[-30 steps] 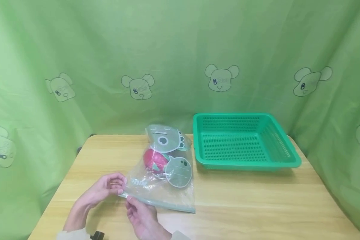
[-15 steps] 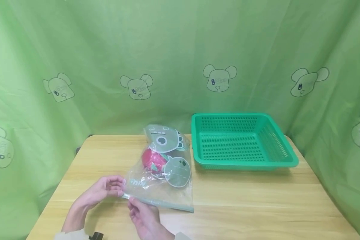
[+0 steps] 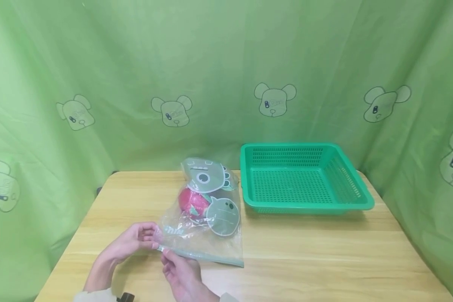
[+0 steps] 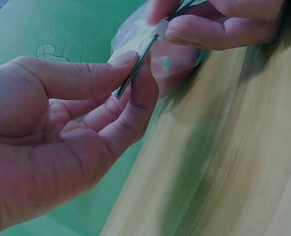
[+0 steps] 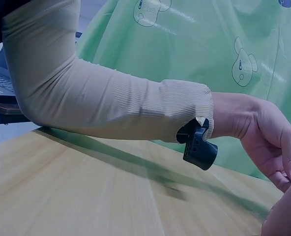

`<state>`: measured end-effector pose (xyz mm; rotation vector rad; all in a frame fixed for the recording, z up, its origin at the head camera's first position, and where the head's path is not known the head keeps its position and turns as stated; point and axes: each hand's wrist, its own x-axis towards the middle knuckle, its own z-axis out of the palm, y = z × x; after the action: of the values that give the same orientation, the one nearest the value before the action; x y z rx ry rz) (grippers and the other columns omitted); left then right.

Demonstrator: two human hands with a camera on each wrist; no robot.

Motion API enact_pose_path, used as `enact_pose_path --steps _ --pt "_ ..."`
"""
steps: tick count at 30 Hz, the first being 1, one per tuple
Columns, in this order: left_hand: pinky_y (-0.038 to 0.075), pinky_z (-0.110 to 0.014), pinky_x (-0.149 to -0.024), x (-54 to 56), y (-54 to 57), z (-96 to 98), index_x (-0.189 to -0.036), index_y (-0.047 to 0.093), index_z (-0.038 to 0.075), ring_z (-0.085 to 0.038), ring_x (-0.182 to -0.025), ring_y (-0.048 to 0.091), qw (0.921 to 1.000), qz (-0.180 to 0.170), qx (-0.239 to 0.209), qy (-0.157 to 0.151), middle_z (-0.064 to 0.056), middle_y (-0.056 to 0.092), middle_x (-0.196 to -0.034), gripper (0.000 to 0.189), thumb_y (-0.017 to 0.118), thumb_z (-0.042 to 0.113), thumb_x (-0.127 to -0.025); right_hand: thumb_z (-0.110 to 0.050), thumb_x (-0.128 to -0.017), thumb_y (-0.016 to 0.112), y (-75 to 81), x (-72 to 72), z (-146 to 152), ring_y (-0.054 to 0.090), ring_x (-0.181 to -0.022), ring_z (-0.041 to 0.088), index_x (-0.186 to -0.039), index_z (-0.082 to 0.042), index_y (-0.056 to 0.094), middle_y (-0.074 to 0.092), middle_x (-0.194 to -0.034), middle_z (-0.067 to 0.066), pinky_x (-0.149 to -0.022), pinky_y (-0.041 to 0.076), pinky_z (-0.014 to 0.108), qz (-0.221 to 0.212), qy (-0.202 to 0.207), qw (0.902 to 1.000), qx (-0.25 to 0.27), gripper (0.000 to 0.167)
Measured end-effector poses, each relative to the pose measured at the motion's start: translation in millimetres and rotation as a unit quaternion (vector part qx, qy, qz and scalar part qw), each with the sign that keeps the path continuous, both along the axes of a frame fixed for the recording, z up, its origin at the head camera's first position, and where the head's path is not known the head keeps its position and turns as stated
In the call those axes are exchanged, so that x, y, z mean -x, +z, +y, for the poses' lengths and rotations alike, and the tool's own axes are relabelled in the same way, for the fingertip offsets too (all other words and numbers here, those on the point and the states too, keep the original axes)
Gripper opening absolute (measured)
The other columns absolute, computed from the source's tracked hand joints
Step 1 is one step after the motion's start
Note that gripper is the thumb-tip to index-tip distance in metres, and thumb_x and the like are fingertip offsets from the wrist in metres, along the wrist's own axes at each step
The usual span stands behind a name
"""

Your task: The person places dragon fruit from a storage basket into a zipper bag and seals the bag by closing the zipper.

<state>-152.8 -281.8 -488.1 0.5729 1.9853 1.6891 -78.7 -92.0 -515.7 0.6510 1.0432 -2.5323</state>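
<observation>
A clear zip bag (image 3: 211,245) printed with green cartoon figures lies on the table. Inside it shows a round red thing with green leaf-like patches (image 3: 193,203), partly behind the print. My left hand (image 3: 130,243) pinches the left end of the bag's green zip strip (image 4: 130,73) between thumb and forefinger. Just beside it, my right hand (image 3: 185,274) pinches the strip at a whitish slider (image 4: 160,29), thumb on top. In the right wrist view my left hand (image 5: 273,135) is seen across from my right hand (image 5: 289,211), whose fingers are mostly out of frame.
A green perforated plastic basket (image 3: 362,205) stands behind and to the right of the bag, near the table's far edge. Green curtains (image 3: 219,50) with bear faces enclose the wooden table (image 3: 324,260). A black clip-like device (image 5: 200,152) sits at my left cuff.
My right hand has shifted slightly right along the zip strip. My left fingers have also moved a little right, closer to the right thumb. The bag and basket stay in place.
</observation>
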Motion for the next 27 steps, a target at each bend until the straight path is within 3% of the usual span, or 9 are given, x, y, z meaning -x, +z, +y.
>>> enact_pose_path --steps 14,27 --pt "0.060 -0.032 -0.087 -0.2 0.4 -1.6 -0.115 0.050 -0.021 -0.017 -0.096 0.068 0.9993 0.005 -0.027 -0.025 -0.012 0.068 -0.104 0.032 0.065 -0.008 -0.091 -0.007 -0.082 0.082 -1.3 -2.2 11 0.065 -0.084 0.015 -0.104 0.000 0.066 0.071 -0.091 0.008 -0.078 0.054 0.025 -0.011 0.008 0.9999 0.001 0.029" --pt "0.060 -0.032 -0.087 1.5 -2.5 -1.7 -0.116 0.049 -0.021 -0.016 -0.096 0.068 0.9988 -0.001 -0.039 -0.029 -0.010 0.068 -0.104 0.032 0.065 -0.008 -0.092 -0.007 -0.084 0.080 -2.2 -6.4 31 0.064 -0.084 0.013 -0.105 0.000 0.065 0.071 -0.095 0.008 -0.076 0.053 0.021 0.013 0.015 0.9998 -0.007 0.027"
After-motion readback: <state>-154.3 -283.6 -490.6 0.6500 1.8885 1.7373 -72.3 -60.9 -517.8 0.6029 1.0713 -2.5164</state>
